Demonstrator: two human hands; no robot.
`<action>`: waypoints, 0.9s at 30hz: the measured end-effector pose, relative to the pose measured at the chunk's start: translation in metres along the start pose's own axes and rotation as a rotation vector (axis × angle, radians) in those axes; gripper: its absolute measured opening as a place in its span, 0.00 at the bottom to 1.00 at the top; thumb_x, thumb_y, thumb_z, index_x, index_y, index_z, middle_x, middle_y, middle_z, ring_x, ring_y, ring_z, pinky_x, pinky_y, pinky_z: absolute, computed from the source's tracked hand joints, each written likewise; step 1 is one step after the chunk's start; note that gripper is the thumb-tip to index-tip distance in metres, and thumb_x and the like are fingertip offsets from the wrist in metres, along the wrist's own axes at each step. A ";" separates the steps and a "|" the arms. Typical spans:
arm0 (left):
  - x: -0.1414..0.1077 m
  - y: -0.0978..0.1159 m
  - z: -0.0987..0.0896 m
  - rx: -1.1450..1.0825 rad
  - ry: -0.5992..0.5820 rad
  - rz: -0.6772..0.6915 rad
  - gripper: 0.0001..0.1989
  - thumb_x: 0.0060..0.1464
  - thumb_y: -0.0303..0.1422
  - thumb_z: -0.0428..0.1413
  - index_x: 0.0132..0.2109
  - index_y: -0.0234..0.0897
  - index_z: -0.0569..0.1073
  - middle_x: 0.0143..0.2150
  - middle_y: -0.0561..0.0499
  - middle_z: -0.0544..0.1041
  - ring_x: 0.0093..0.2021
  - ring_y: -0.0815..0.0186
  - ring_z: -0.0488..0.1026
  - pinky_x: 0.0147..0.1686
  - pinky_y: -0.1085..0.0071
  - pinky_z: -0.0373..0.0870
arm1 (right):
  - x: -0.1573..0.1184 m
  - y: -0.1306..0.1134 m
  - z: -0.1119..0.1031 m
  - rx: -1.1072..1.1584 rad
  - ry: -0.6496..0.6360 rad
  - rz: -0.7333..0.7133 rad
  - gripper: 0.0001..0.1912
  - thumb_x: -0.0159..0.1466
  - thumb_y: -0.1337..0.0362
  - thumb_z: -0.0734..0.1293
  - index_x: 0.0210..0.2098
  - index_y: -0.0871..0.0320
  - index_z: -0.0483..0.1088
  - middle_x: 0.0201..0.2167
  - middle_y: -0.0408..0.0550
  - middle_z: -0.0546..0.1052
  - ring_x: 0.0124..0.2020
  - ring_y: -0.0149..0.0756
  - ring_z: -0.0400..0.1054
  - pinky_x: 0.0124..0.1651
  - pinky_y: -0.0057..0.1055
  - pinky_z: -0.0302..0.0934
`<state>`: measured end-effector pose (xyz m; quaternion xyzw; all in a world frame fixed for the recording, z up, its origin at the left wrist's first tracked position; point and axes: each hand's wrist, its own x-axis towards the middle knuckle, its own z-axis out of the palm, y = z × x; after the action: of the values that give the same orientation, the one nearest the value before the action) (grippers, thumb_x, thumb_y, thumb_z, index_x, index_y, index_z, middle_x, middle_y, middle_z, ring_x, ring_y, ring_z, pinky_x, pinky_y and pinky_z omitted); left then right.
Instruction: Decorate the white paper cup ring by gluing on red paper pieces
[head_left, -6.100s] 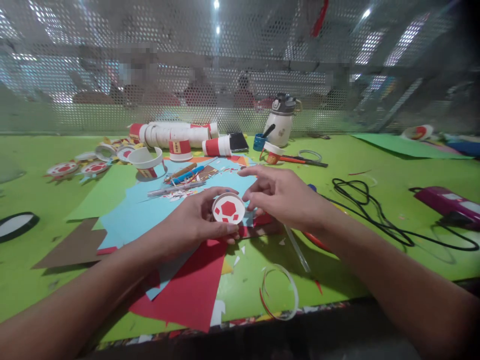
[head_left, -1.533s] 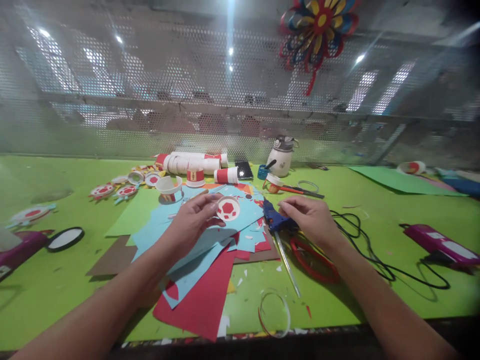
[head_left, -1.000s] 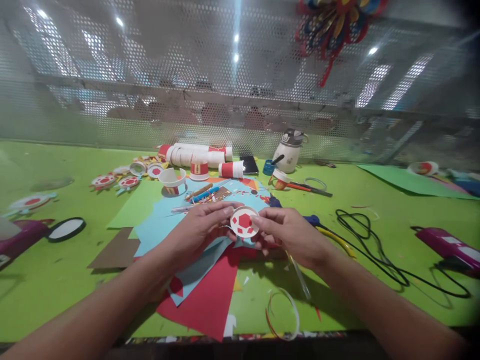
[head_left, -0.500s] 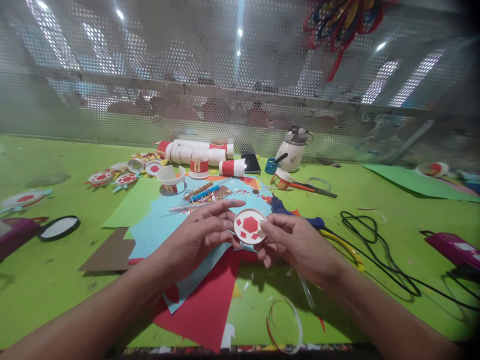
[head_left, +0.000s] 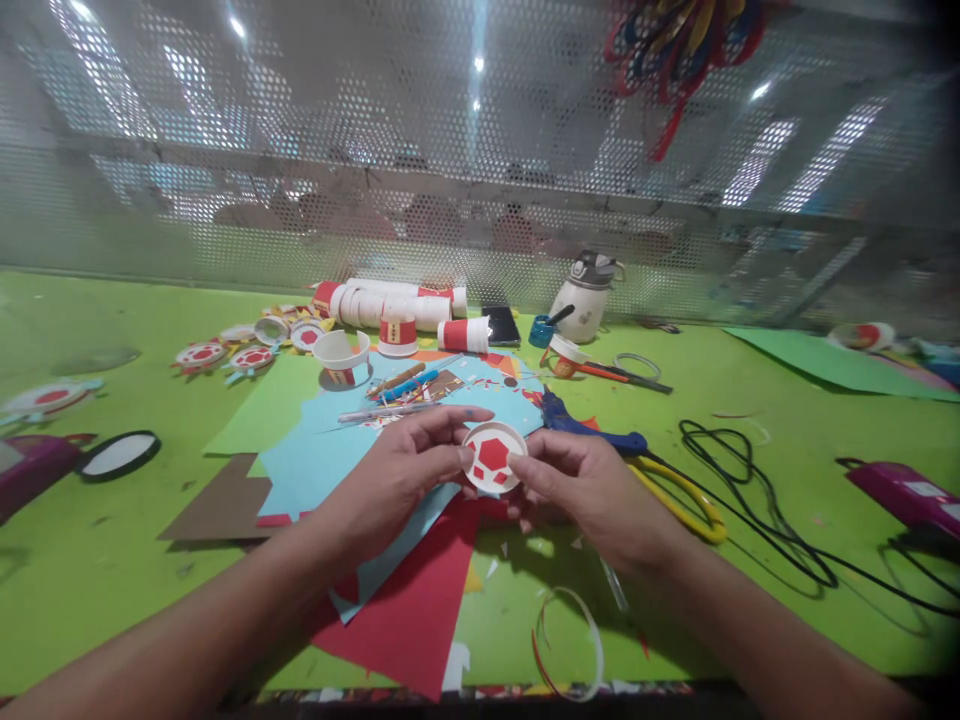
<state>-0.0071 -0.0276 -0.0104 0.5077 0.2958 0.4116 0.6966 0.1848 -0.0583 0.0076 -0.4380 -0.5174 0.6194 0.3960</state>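
Between my two hands is a cut-off paper cup base [head_left: 493, 453], a shallow white disc with a raised rim and red paper shapes on its face. My left hand [head_left: 412, 465] grips its left edge, thumb on the front. My right hand [head_left: 574, 475] pinches the right edge, with the thumb over the rim and the other fingers partly hidden behind. Beneath the hands lie light blue paper [head_left: 315, 470] and red paper [head_left: 405, 610]. Just right of my right hand are scissors with blue and yellow handles [head_left: 709, 510].
Paper cups [head_left: 397, 335] and a white jug [head_left: 581, 305] stand at the back. Finished-looking disc crafts [head_left: 201, 355] lie at left. A black cable [head_left: 772, 520] loops at right near a purple device [head_left: 900, 500]. A magnifying glass [head_left: 120, 455] lies at left.
The cup base has shifted slightly left and turned a little. My left thumb has come onto its front edge, where it was clear of the face before.
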 end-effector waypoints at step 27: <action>0.001 -0.002 0.001 0.266 -0.084 0.125 0.31 0.49 0.28 0.62 0.60 0.40 0.66 0.53 0.45 0.74 0.49 0.59 0.72 0.45 0.65 0.70 | 0.010 0.010 -0.010 0.127 -0.002 0.053 0.18 0.55 0.52 0.74 0.28 0.60 0.69 0.21 0.41 0.76 0.21 0.26 0.69 0.26 0.24 0.64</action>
<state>-0.0052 -0.0275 -0.0117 0.6297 0.2861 0.3897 0.6081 0.1910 -0.0480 -0.0048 -0.4250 -0.4658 0.6615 0.4059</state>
